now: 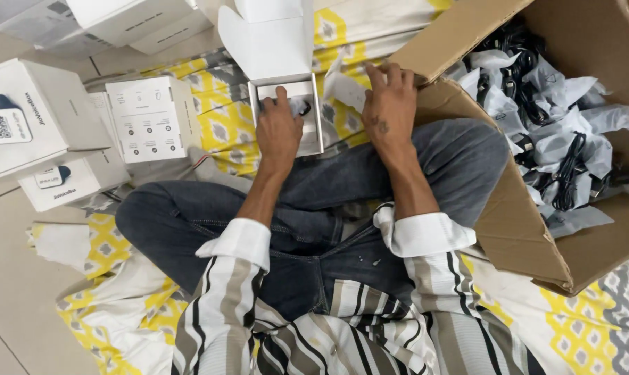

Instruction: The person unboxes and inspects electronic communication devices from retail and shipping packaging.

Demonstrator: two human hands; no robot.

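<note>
I sit cross-legged on a yellow, white and grey patterned cloth. An open white box with its lid up lies in front of my knees. My left hand rests inside it, fingers pressing on a dark item in the box. My right hand is just right of the box, fingers curled on a white paper piece near the flap of a large cardboard carton.
The carton on the right holds several black cables in clear plastic bags. Shut white boxes stand at the left, more beyond them and at the top left. Tiled floor shows at the left.
</note>
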